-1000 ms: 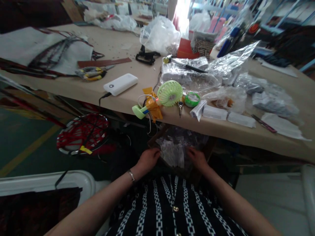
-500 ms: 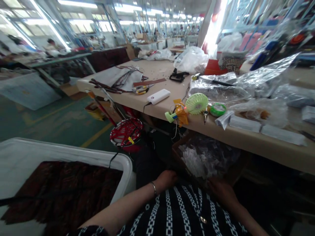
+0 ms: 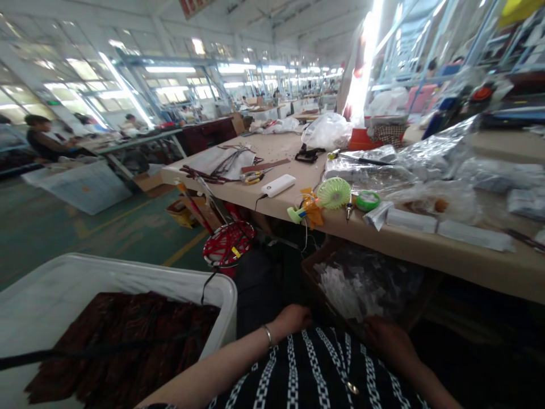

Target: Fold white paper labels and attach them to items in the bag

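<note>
My left hand [image 3: 294, 319], with a bracelet at the wrist, rests at my lap beside the patterned shirt [image 3: 313, 363]. Its fingers curl down out of sight. Lower right of centre, my right hand [image 3: 385, 335] lies in shade near a box of clear plastic bits [image 3: 351, 287] under the table; its fingertips are too dark to make out. On the table edge [image 3: 426, 248] above are a green fan [image 3: 334, 193], orange tape [image 3: 313, 209], a green tape roll [image 3: 367, 200] and a white power bank [image 3: 278, 186].
A white bin [image 3: 227, 301] holding dark red pieces [image 3: 140, 341] stands at the left. Beyond it is a red round stool [image 3: 229, 243]. Pliers [image 3: 254, 177], plastic bags [image 3: 327, 132] and folded white papers [image 3: 411, 220] lie on the table. A person [image 3: 40, 139] sits far left.
The view has tilted up and turned slightly left, so the table and bin appear lower and more of the hall shows. Both hands remain in nearly the same place.
</note>
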